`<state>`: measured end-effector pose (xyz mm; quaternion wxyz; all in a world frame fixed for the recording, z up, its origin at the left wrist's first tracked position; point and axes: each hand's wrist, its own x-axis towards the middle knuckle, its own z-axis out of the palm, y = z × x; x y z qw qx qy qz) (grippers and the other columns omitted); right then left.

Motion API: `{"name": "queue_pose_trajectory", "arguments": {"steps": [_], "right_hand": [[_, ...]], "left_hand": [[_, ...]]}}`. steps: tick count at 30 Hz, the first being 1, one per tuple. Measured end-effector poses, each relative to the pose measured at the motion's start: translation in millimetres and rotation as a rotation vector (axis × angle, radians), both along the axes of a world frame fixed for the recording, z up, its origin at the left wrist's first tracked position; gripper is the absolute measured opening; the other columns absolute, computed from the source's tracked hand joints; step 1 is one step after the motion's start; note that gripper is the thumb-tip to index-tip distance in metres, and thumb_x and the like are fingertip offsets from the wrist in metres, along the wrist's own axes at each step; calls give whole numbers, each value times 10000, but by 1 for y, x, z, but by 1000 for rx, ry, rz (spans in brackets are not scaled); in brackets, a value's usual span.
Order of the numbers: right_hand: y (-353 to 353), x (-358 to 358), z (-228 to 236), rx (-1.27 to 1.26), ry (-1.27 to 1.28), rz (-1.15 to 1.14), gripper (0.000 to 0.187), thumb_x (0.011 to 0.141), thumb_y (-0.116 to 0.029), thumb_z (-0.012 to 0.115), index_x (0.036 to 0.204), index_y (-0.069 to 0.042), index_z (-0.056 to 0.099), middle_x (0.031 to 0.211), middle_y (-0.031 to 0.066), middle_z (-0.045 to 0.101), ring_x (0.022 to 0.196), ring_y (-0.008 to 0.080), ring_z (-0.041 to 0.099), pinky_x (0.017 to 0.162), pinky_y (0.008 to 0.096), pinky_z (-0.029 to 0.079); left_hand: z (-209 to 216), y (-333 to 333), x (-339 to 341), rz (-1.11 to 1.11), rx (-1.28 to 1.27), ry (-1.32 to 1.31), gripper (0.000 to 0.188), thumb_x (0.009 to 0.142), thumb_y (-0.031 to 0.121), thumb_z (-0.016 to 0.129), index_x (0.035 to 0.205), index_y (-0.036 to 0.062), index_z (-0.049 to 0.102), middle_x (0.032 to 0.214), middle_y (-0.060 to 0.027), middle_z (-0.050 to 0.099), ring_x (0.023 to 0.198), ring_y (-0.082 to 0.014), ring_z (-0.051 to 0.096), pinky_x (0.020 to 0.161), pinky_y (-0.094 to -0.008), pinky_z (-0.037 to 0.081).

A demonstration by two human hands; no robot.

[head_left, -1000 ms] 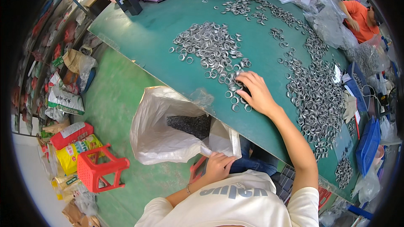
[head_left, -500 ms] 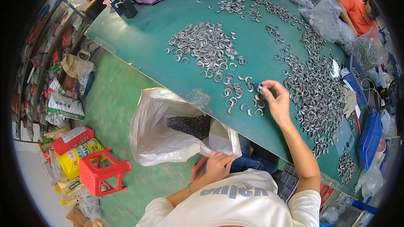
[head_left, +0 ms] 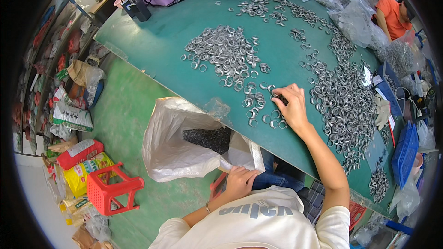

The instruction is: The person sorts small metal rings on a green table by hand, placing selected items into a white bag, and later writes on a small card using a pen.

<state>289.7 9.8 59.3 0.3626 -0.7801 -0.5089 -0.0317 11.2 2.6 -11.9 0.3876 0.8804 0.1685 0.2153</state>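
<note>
Green table [head_left: 184, 41], rings everywhere. Right hand [head_left: 290, 106] has slid right from table edge, fingers now curled over loose rings [head_left: 258, 103]. Left hand [head_left: 240, 182] still pinches bag [head_left: 180, 150] rim open below.

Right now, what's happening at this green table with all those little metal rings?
A person in a white shirt sits at the green table. Their right hand rests on a loose scatter of small metal rings near the table's edge. Their left hand grips the rim of a big white plastic bag held open below that edge, with dark pieces already inside.
</note>
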Motion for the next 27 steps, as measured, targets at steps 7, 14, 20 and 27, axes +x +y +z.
{"name": "queue_pose_trajectory", "arguments": {"steps": [7,14,20,27], "right_hand": [[-1,-11,12,43,515,-84,190,783,7,695,969,-30,693,838,85,681,776,164,616,716,294,463],[3,-91,36,22,893,374,205,836,-10,673,1040,-9,656,923,29,658,794,83,589,699,246,479],[-4,-44,38,85,495,93,219,802,26,634,1009,-38,670,1024,110,655,876,226,631,784,317,504],[-28,9,9,-97,45,20,260,755,25,658,1011,-15,633,973,142,611,958,332,540,863,415,440]], "left_hand": [[6,1,3,-5,11,14,100,782,74,683,875,77,718,672,-46,644,642,-216,574,663,-354,379],[2,0,1,-10,23,30,145,756,53,706,895,88,727,701,-47,664,651,-214,586,673,-348,382],[3,-1,0,-9,23,28,143,754,44,701,889,86,726,717,-58,673,657,-218,591,670,-353,381],[1,-1,1,-12,25,-9,143,756,46,700,893,83,724,692,-48,656,643,-216,577,664,-344,372]]}}
